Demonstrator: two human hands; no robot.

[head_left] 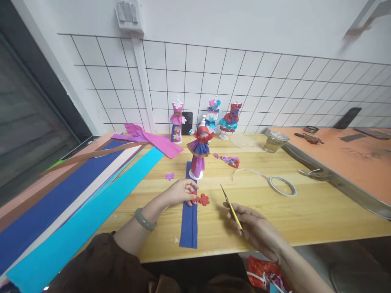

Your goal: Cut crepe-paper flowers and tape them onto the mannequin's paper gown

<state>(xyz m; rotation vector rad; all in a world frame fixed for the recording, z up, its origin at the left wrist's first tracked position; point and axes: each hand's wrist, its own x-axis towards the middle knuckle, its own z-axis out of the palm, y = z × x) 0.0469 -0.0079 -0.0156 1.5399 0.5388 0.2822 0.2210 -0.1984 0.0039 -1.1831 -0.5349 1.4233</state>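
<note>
My left hand (183,192), with a bracelet on its wrist, is closed on red paper flowers (205,199) above a dark blue paper strip (188,228). One flower shows whole; the other is partly covered by my fingers. To the right, my right hand (249,223) holds yellow-handled scissors (233,211), their tips pointing up and to the left. Just beyond my left hand stands a small dress form (199,150) in a red, blue and pink paper dress, its white base at the strip's far end. A purple paper flower (169,176) lies to its left.
Three more dressed forms (176,122) and a dark phone (187,123) stand by the wall. Long coloured paper strips (100,203) cover the left. At right are a tape roll (282,186), a cup (275,142) and an orange board (345,162). Paper scraps (231,161) lie mid-table.
</note>
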